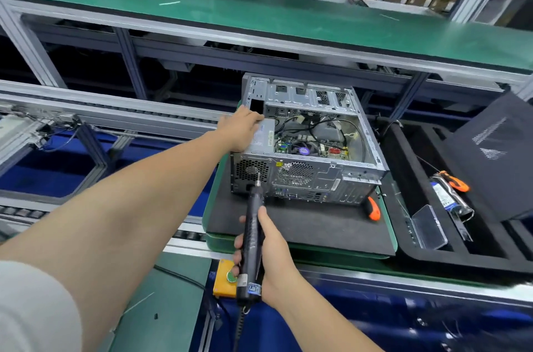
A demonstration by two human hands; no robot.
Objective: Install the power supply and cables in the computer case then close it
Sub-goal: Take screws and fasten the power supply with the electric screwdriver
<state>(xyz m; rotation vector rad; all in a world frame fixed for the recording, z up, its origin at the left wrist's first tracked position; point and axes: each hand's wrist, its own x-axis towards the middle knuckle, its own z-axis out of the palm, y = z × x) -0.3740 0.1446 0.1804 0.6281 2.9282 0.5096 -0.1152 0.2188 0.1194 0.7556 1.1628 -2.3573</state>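
An open grey computer case lies on a black mat, its rear panel facing me. The grey power supply sits in the case's near-left corner, with cables and the motherboard to its right. My left hand rests on the power supply's top left edge, fingers over it. My right hand grips a black electric screwdriver; its bit touches the rear panel beside the power supply's fan grille.
An orange-handled tool lies on the mat by the case's right corner. To the right, a black foam tray holds a hard drive, a clear plastic box and the black side panel. A yellow button box sits below.
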